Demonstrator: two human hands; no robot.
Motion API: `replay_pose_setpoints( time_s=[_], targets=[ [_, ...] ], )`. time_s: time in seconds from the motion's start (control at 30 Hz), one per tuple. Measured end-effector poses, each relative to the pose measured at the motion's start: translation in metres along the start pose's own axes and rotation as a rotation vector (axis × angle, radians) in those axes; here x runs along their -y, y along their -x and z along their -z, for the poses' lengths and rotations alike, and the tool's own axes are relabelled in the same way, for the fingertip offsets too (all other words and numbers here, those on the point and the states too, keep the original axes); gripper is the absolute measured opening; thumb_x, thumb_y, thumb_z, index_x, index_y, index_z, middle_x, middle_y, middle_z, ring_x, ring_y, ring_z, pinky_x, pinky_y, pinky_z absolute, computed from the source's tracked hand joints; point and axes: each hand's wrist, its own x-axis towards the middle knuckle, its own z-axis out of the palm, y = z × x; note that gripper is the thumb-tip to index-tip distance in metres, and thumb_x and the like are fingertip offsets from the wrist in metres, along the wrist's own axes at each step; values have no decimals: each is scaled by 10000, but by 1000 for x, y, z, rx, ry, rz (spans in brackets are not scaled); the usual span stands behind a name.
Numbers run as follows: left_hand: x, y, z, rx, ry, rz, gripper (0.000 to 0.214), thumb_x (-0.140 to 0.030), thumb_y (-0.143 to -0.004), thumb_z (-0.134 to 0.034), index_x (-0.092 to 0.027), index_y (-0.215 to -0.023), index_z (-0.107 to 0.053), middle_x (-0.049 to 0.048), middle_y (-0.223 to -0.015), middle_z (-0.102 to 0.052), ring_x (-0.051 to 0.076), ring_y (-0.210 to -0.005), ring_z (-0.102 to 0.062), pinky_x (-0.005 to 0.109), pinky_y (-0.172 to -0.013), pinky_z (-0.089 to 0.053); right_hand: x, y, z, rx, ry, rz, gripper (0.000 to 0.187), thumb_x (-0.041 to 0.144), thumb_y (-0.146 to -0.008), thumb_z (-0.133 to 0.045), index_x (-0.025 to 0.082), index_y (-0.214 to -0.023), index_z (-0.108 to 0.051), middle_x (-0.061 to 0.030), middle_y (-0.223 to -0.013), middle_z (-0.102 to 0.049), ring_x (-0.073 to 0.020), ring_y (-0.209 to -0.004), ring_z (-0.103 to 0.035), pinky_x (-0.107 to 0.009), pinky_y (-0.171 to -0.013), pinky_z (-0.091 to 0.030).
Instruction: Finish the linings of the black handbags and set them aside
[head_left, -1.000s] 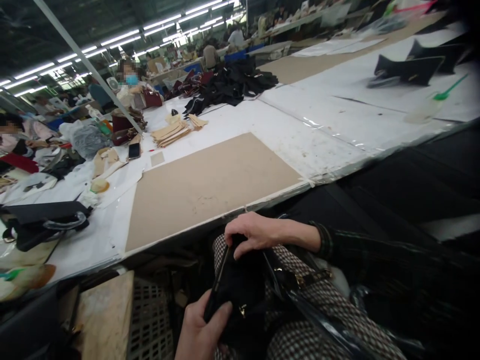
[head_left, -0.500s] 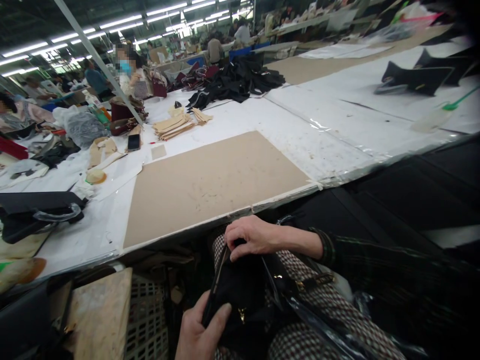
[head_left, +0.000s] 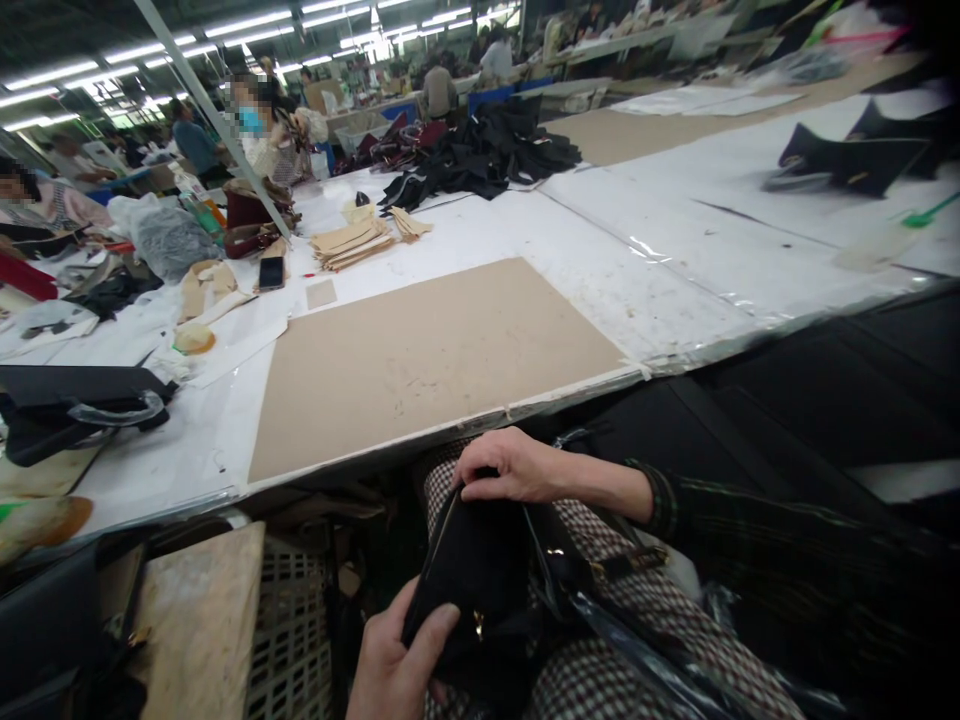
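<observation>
A black handbag (head_left: pixel 491 560) with gold-coloured metal fittings lies across my lap, over checked fabric. My left hand (head_left: pixel 401 650) grips its near left edge, thumb on top and fingers underneath. At the far end of that same edge, my right hand (head_left: pixel 514 465) pinches the bag's rim between thumb and bent fingers. A thin pale line, perhaps a zip, runs along the edge between both hands. Clear plastic wrap (head_left: pixel 637 640) and a strap with a buckle (head_left: pixel 637 562) lie to the right of the bag. The inside of the bag is hidden.
Before me stands a white-covered table (head_left: pixel 480 235) bearing a tan board (head_left: pixel 435 360). A black bag (head_left: pixel 82 410) sits at its left; black pieces (head_left: pixel 487 150) are heaped farther back. Below left are a plastic basket (head_left: pixel 291 620) and a wooden board (head_left: pixel 199 620). Co-workers sit beyond.
My view has shifted slightly. The bag's edge between my hands has tipped a little, showing more of its side. Both hands keep their hold. A person at the back left has lowered a bag.
</observation>
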Motion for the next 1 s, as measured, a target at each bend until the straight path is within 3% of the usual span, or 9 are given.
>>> replay_pose_setpoints(
  time_s=[0.2,0.3,0.4,0.47,0.5,0.7,0.87,1.0],
  targets=[
    [4,-1,-1,-26,3,12,751,-630,-784,-633,-132,-1338,-543,19,-630,-683,98,-406,-498,184,-401,-427,3,2,-3,-45,65,-61,155,320,-861,-638,193,-904,-716,-11,-835,-718,-140,-781,-640,-236,-733,-414],
    [0,-2,-2,-70,-39,8,728,-654,-810,-578,-141,-1325,-577,24,-644,-704,129,-426,-554,206,-407,-459,8,2,-4,-88,97,-98,128,304,-844,-642,194,-847,-708,-2,-805,-713,-138,-758,-635,-234,-716,-402],
    [-4,-3,-4,-172,-28,-55,618,-627,-806,-595,-160,-1199,-689,71,-888,-773,235,-794,-719,274,-701,-585,10,3,-5,-103,114,-124,117,295,-834,-641,195,-806,-697,6,-788,-710,-133,-738,-630,-230,-697,-391],
    [-7,-5,-5,-222,10,-93,549,-598,-783,-634,-169,-1109,-737,80,-1054,-762,275,-1073,-669,308,-938,-530,11,3,-7,-108,119,-140,116,295,-826,-644,195,-791,-692,7,-775,-709,-131,-724,-626,-229,-682,-386],
    [-7,-6,-6,-236,25,-93,528,-587,-770,-653,-168,-1077,-749,80,-1081,-757,282,-1121,-647,315,-979,-506,11,3,-8,-110,122,-147,117,296,-822,-645,195,-784,-691,7,-769,-709,-130,-719,-626,-228,-676,-383],
    [-6,-14,0,-291,54,-69,463,-529,-701,-739,-139,-947,-772,82,-967,-772,278,-961,-691,286,-830,-547,15,0,-12,-122,167,-209,119,303,-793,-656,200,-742,-687,7,-732,-718,-140,-707,-637,-235,-667,-375],
    [-22,-24,6,-114,-26,-124,479,-506,-782,-678,-160,-1111,-718,88,-1075,-743,264,-994,-676,301,-860,-537,23,-2,-14,-131,205,-236,109,308,-769,-663,211,-731,-694,11,-717,-722,-148,-679,-638,-241,-622,-346],
    [-41,-38,5,-68,-228,-180,400,-482,-869,-590,-197,-1120,-715,69,-1089,-733,242,-982,-667,286,-869,-509,28,-4,-15,-125,194,-244,86,278,-759,-658,212,-732,-706,8,-703,-722,-146,-661,-633,-239,-609,-340]
  ],
)
